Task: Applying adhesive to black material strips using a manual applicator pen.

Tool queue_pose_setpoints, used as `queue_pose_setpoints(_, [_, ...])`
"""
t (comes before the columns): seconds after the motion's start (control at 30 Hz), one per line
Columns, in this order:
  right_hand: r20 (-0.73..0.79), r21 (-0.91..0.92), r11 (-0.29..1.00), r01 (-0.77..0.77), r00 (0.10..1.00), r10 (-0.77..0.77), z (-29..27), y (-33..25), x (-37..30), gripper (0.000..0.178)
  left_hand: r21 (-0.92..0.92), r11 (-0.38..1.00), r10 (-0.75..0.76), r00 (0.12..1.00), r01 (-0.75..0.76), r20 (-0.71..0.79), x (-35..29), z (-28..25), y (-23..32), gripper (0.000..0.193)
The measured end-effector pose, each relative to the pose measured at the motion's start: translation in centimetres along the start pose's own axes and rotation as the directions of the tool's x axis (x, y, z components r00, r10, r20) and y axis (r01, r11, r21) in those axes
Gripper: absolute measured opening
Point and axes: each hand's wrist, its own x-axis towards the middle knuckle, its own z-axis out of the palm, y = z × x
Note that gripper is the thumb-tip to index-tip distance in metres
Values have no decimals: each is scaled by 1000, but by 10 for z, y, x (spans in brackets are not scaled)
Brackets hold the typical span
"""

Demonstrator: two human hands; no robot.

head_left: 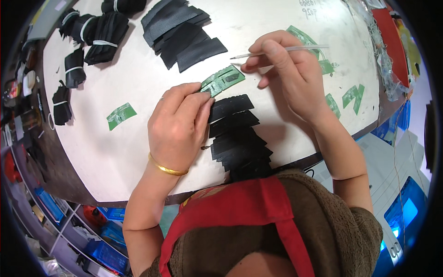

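My left hand pinches the left end of a green translucent template with slots cut in it. Dark material shows through the slots. In my right hand is a thin, clear pen refill, gripped between thumb and fingers. Its tip points left and hangs just above the template, apart from it as far as I can see. Below the template, a fanned row of black leather-like pieces runs toward my body. Farther off lies a pile of larger black pieces.
White paper-like sheeting covers the table. Rubber-banded black bundles sit at the far left. One loose green template lies left of my hand, and several others lie at the right. Clear plastic edges the right side.
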Motion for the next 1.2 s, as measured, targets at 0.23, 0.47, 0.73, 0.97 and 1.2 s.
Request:
queue_pose_setpoints(0.23, [5, -20, 1000, -14, 1000, 14, 1, 2, 0, 40, 69, 996, 67, 996, -63, -58, 0, 8, -3, 15])
queue_pose_setpoints(0.47, [253, -370, 837, 403, 911, -327, 11, 0, 6, 26, 28, 999, 21, 999, -20, -36, 0, 8, -1, 16])
queue_pose_setpoints(0.73, [275, -667, 592, 453, 888, -369, 9, -10, 13, 19, 35, 998, 50, 996, -48, -70, -1, 9, -1, 14])
queue_pose_setpoints(0.97, [371, -567, 563, 602, 796, -478, 22, -1, 4, 18, 52, 995, 86, 994, -82, -75, -1, 10, -4, 13])
queue_pose_setpoints(1.2, [216, -522, 749, 408, 913, -347, 11, -4, 0, 14, 43, 999, 31, 999, -29, -29, 1, 7, 3, 15])
